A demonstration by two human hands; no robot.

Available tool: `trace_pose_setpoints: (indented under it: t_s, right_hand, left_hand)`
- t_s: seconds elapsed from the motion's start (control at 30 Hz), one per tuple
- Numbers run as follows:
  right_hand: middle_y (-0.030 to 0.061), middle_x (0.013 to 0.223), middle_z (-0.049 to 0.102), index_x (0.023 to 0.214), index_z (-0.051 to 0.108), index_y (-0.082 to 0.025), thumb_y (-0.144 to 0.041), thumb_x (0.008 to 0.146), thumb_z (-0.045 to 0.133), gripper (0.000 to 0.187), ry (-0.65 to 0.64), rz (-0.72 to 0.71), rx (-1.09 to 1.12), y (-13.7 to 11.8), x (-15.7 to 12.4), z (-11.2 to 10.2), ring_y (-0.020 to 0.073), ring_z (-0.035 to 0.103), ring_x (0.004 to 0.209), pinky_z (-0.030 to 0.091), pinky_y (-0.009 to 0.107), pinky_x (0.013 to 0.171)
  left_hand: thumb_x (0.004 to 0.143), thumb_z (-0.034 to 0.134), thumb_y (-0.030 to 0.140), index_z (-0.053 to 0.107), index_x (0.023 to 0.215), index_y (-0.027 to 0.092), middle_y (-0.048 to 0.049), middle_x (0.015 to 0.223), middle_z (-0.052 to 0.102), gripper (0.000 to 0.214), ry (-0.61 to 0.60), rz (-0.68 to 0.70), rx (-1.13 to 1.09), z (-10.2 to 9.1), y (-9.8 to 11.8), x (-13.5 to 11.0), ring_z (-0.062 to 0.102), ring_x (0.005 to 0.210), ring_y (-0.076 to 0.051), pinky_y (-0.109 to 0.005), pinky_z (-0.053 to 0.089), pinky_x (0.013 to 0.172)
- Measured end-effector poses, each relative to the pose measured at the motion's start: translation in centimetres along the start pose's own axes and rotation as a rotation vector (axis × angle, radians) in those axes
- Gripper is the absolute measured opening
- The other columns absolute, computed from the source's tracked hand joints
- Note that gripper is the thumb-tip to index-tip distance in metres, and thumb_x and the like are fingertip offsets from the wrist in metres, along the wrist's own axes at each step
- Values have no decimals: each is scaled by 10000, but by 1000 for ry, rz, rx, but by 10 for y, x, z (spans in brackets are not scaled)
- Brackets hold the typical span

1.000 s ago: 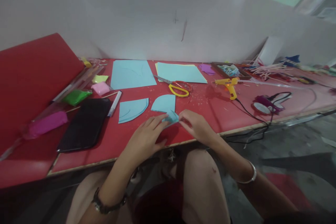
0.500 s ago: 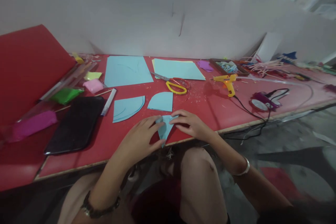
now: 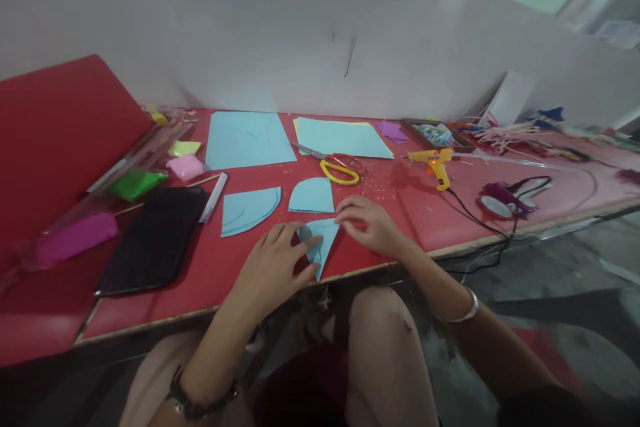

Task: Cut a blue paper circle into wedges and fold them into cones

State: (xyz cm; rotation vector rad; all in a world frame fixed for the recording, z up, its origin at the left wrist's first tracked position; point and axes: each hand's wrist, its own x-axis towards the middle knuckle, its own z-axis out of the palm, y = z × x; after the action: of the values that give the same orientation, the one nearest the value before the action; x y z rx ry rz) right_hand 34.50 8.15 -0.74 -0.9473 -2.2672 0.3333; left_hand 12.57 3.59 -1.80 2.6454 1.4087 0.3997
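A folded light-blue paper wedge (image 3: 324, 243), wide at the top with its point toward me, lies at the table's front edge. My left hand (image 3: 273, 270) holds its left side, thumb near the point and fingers on the upper part, covering some of the paper. My right hand (image 3: 370, 225) pinches the upper right corner between thumb and fingertips. Just beyond lie two more blue paper pieces with a curved edge: a quarter-round piece (image 3: 313, 195) and another marked with pen lines (image 3: 250, 210).
Scissors (image 3: 340, 172) rest beside blue sheets (image 3: 345, 137). A yellow glue gun (image 3: 436, 165) with a cord stands to the right. On the left are a black tablet-like slab (image 3: 155, 240), a white marker (image 3: 214, 198) and coloured clay packets (image 3: 135, 185). A marked blue sheet (image 3: 250, 140) lies behind.
My right hand has shifted slightly outward to the paper's upper right corner, and more of the wedge shows. The left hand stays on the paper. The whole view has shifted a little.
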Motion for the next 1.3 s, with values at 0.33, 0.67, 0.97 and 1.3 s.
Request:
trace_pose_setpoints:
  t_s: [0.33, 0.67, 0.97, 1.3]
  right_hand:
    - [31, 791, 658, 748, 628, -182, -153, 772, 451, 181, 228, 236, 42, 26, 52, -3, 150, 596, 718, 461, 259, 649]
    - [113, 812, 678, 766, 653, -155, -171, 758, 474, 180, 28, 778, -610, 60, 12, -76, 268, 626, 845, 442, 346, 720]
    - [245, 1148, 519, 1184, 438, -62, -409, 740, 562, 577, 367, 1010, -799, 137, -53, -115, 343, 504, 1056, 406, 426, 815]
    - [208, 1080, 566, 1161, 448, -68, -189, 811, 435, 370, 256, 1035, -695, 169, -47, -109, 275, 542, 994, 415, 369, 799]
  left_hand:
    - [804, 519, 415, 564, 1179, 272, -103, 1098, 523, 404, 53, -16, 23, 1, 4, 3, 485, 1022, -282, -445, 459, 834]
    - [837, 466, 281, 545, 1198, 290, -36, 1353, 482, 370, -7, 73, -40, 6, -7, 5, 427, 1231, -236, -471, 352, 1020]
    - [814, 510, 330, 595, 1152, 273, -76, 1246, 560, 353, 56, -52, 26, 5, 10, 17, 497, 1091, -294, -485, 462, 867]
    - [808, 525, 344, 605, 1137, 272, -64, 1204, 565, 346, 50, -119, 33, 5, 13, 27, 482, 1065, -289, -459, 462, 858]
